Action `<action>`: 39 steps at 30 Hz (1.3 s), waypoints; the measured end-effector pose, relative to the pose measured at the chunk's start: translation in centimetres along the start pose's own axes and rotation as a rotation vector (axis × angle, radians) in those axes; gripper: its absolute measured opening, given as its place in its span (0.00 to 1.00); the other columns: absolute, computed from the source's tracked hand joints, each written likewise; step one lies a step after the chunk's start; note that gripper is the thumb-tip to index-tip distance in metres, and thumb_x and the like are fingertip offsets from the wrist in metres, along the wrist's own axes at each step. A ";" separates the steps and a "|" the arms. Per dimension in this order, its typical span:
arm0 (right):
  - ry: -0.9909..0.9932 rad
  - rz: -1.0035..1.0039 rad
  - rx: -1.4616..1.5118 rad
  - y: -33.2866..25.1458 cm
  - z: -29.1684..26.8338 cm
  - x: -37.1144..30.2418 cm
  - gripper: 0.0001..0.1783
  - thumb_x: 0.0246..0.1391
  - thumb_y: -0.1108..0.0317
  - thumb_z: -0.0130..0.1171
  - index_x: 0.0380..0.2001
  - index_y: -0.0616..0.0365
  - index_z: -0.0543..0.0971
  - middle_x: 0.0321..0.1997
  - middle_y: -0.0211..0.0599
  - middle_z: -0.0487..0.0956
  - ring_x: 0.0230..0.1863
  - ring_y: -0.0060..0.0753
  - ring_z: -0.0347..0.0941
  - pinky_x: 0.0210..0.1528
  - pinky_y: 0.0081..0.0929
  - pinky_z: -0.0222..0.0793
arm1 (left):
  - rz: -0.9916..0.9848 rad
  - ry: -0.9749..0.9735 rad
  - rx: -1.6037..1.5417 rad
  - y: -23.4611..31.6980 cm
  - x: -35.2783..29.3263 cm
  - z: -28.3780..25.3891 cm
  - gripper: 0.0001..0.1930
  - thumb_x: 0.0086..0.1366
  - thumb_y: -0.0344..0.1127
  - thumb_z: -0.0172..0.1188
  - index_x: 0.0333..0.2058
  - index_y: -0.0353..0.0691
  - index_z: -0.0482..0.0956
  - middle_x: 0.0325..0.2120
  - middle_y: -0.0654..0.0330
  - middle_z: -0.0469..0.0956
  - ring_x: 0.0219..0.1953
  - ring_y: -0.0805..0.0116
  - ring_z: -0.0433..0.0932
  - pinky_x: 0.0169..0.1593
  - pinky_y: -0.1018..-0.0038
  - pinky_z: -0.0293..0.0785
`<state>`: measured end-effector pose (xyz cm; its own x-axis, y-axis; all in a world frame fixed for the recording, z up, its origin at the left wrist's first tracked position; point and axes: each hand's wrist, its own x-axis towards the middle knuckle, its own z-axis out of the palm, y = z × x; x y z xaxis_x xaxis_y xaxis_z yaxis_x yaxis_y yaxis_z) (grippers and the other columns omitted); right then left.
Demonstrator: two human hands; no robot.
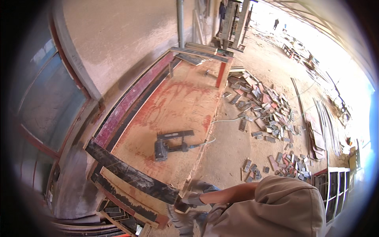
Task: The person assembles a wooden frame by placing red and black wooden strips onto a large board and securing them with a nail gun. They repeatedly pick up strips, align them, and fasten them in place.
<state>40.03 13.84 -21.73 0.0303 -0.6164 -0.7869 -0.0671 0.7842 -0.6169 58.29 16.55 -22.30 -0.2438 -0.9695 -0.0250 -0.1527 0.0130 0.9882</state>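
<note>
My right hand [192, 199], in a grey work glove, reaches in from the lower right to the near corner of a long wooden bench. Its fingers are closed around something small and dark [181, 205] at the end of a black-faced board [132, 172]; I cannot make out what that is. My left hand does not show. On the bench top [179, 104], dusty and stained red, lies a black nail gun [162, 150] on its side, with an air hose [209, 141] running off over the right edge. Farther back on the bench is a hammer [208, 73].
A pink-red board [134, 94] lines the bench's wall side. Scrap wood blocks [264, 102] litter the ground to the right, with a smaller heap [292, 166] nearer. Long boards [316, 134] lie beyond. Below the bench's near end are stacked wood pieces [118, 215]. A person [276, 24] stands far off.
</note>
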 end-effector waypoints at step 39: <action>-0.075 -0.464 -0.157 -10.0 -5.2 -6.5 0.16 0.64 0.64 0.64 0.45 0.68 0.82 0.32 0.38 0.84 0.30 0.24 0.82 0.31 0.20 0.79 | 0.285 0.446 0.145 4.5 5.3 1.8 0.47 0.42 0.48 0.85 0.59 0.33 0.76 0.53 0.51 0.81 0.57 0.61 0.79 0.62 0.68 0.73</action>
<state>35.29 9.69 -10.34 0.1637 -0.8866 -0.4326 -0.1785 0.4047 -0.8969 54.59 11.92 -18.20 0.1301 -0.9320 0.3384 -0.2782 0.2932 0.9147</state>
